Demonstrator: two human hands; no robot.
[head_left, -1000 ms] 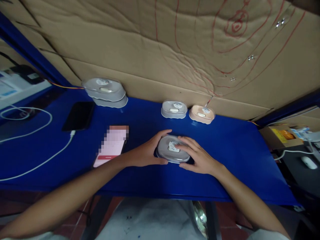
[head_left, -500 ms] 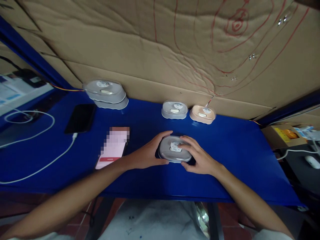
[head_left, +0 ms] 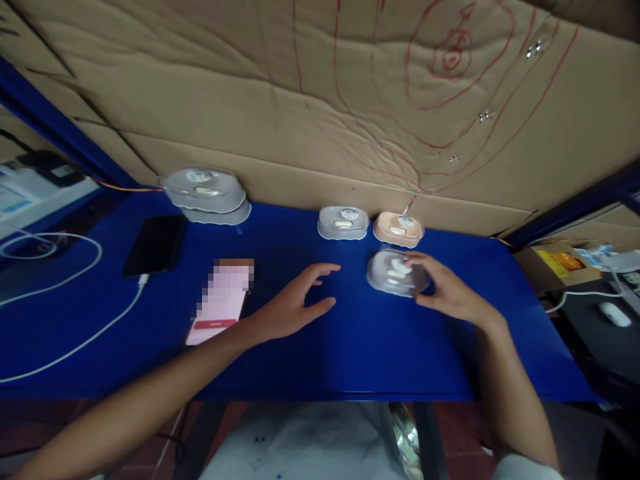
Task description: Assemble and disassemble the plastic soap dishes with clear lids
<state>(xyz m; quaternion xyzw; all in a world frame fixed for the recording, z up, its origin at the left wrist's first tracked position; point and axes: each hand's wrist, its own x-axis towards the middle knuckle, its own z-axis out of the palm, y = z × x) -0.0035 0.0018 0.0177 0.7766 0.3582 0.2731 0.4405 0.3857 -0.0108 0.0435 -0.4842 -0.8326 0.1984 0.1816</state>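
Note:
My right hand (head_left: 445, 287) grips the right end of a grey oval container (head_left: 387, 280) with a clear lid and a white round label. The container is slightly blurred and sits just in front of a peach container (head_left: 395, 230) of the same shape. To the left of that one stands another grey container (head_left: 333, 230). My left hand (head_left: 297, 300) holds nothing; its thumb and fingers are apart over the blue table (head_left: 345, 357), between a lit phone and the gripped container.
Stacked grey containers (head_left: 207, 190) stand at the back left against the cardboard wall (head_left: 225, 100). A lit phone (head_left: 225, 290) and a dark phone (head_left: 156, 243) with a white cable (head_left: 100, 337) lie on the left. Beyond the right edge are a small box (head_left: 555, 263) and a white mouse (head_left: 614, 313).
The grey container has moved right and away from me in my right hand. My left hand has let go of it and stays near its former place, fingers spread.

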